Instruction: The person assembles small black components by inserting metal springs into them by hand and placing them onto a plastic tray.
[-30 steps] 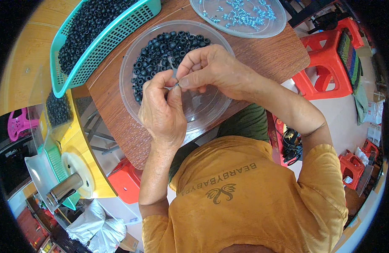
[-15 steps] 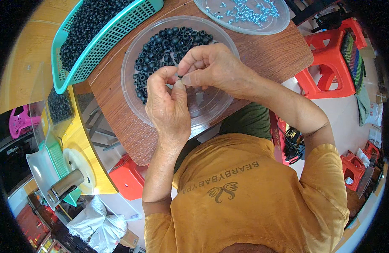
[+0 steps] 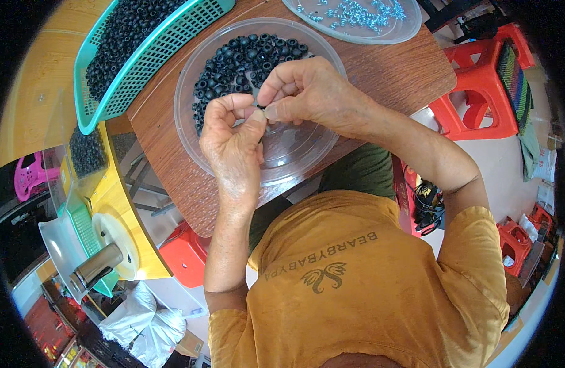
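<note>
Both of my hands hover over a clear round plastic tub (image 3: pixel 196 156) on the brown wooden table, their fingertips meeting. My left hand (image 3: pixel 233 141) is closed in a pinch of thumb and forefinger. Opposite it, my right hand (image 3: pixel 313 95) pinches in the same way, its other fingers curled in. A tiny dark bit shows between the fingertips, too small and covered to name. Small black hollow round pieces (image 3: pixel 239 58) are heaped in the far part of the tub, below and beyond my hands.
A teal slotted basket (image 3: pixel 150 61) full of similar black pieces stands at the far left. Beyond the tub, a shallow clear dish (image 3: pixel 411 27) holds small shiny screws (image 3: pixel 368 13). Red plastic stools (image 3: pixel 478 116) are at the right; a metal cylinder (image 3: pixel 98 267) is at the left.
My left hand has shifted slightly left and its thumb has drawn back a little. The right hand has barely moved; the fingertips still meet above the tub.
</note>
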The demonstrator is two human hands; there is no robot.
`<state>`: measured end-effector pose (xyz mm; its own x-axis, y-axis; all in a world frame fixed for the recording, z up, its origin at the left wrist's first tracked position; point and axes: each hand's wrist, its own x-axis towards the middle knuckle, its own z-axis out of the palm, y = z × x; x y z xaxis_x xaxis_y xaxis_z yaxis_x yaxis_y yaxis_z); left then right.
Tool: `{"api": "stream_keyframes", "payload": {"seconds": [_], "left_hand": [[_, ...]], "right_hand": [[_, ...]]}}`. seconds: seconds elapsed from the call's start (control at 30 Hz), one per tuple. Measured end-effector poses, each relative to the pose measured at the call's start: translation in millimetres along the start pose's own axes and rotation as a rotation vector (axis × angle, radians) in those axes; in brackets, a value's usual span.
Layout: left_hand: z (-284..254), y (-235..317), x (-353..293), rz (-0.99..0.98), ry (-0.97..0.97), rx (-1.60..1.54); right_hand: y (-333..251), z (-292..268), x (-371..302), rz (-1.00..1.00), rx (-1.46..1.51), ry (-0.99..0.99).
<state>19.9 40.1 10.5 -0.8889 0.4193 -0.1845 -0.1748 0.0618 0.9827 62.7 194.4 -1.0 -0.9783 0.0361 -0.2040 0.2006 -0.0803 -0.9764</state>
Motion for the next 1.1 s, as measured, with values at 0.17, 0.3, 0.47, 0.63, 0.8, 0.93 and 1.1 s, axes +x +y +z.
{"api": "stream_keyframes", "payload": {"seconds": [0.17,0.3,0.47,0.63,0.8,0.93,1.1], "left_hand": [[-0.3,-4.7,2.9,-0.070,-0.001,0.036],[1.4,-17.6,3.2,0.520,0.042,0.598],[0.1,-13.1,3.9,0.515,-0.008,0.646],[0.0,-9.5,5.4,0.283,-0.053,0.441],[-3.2,-11.3,7.6,0.099,-0.073,0.181],[-5.7,-10.8,5.3,0.027,-0.058,0.139],[-12.7,-10.6,-1.4,0.072,-0.052,0.016]], "right_hand": [[3.3,0.9,-2.5,-0.048,-0.033,0.019],[10.2,5.2,0.8,-0.109,-0.077,0.067],[14.1,8.0,0.7,-0.218,-0.100,0.125],[16.3,9.0,-1.0,-0.211,-0.157,0.109],[18.7,10.9,-2.0,-0.222,-0.179,0.128],[14.6,11.6,-4.9,-0.232,-0.195,0.133],[7.0,-0.6,-3.2,-0.011,0.003,0.029]]}}
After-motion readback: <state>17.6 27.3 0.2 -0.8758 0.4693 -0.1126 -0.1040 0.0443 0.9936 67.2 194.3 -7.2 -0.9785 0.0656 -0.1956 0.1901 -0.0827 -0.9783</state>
